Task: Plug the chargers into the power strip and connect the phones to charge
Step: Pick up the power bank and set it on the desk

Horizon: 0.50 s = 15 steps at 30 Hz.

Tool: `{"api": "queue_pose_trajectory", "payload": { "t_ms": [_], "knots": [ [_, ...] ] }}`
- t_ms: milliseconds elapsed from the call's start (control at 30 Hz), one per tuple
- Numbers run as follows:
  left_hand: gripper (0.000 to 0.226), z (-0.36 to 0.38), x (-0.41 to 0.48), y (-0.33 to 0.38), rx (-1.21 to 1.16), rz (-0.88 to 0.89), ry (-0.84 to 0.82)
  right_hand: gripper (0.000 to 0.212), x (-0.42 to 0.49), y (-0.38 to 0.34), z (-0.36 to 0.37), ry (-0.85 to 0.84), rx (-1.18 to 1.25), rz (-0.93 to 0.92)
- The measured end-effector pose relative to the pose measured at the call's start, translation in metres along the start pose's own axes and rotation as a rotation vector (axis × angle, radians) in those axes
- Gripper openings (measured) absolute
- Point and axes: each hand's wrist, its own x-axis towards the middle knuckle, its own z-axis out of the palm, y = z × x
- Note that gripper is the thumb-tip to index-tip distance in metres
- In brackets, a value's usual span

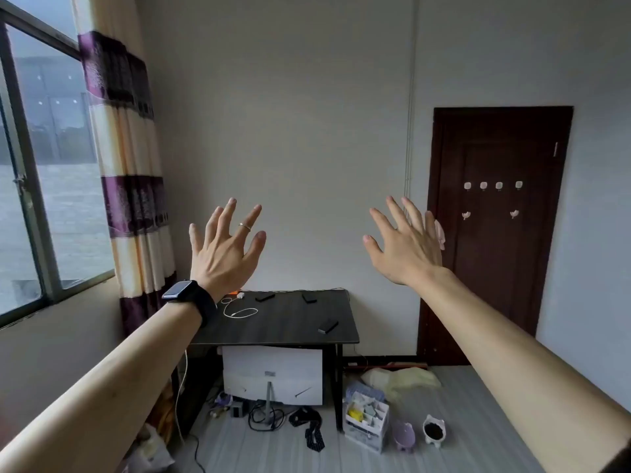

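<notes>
Both my hands are raised in the air in front of the wall, well short of the table. My left hand (225, 249) wears a ring and a black watch, its fingers spread and empty. My right hand (404, 244) is likewise spread and holds nothing. Across the room stands a small dark table (290, 331). On it lie a coiled white cable (239, 311) with a white plug (240, 295) at the back left, two dark phones at the back (264, 296) (308, 298), and a third dark phone (328, 326) near the front right. I cannot make out a power strip.
A window and a striped curtain (133, 186) fill the left. A dark door (495, 233) is at the right. Under the table leans a white monitor (273, 375) among cables. A storage box (367, 418), two small pots (434, 430) and a pale bag lie on the floor.
</notes>
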Motion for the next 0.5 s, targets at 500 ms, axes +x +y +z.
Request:
{"api": "queue_pose_trajectory", "payload": {
  "t_ms": [500],
  "knots": [
    [0.046, 0.083, -0.098, 0.012, -0.177, -0.116, 0.184, 0.036, -0.088, 0.015, 0.061, 0.385, 0.465, -0.043]
  ]
}}
